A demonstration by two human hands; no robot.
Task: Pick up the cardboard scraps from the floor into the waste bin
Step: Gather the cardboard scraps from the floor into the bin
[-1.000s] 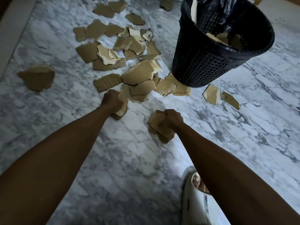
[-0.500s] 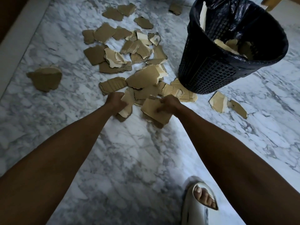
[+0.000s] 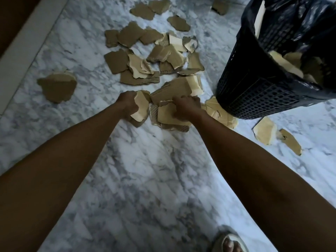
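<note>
cardboard scraps (image 3: 154, 57) lie strewn over the marble floor (image 3: 145, 179), most in a heap ahead of me, a few just beside the black waste bin (image 3: 258, 91). my left hand (image 3: 127, 104) grips a pale scrap (image 3: 141, 108), fingers curled round it. my right hand (image 3: 185, 108) clutches a stack of pieces (image 3: 167, 115). more scraps sit inside the bin.

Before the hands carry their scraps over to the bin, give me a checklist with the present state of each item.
1. Left hand grips a scrap: ok.
2. Right hand grips a stack of scraps: ok.
3. Waste bin upright, mouth open: ok.
4. Room left in the bin above the scraps already inside: ok.
5. Stack fully lifted off the marble floor: cannot tell.
6. Floor cleared: not ok, many scraps remain.
</note>
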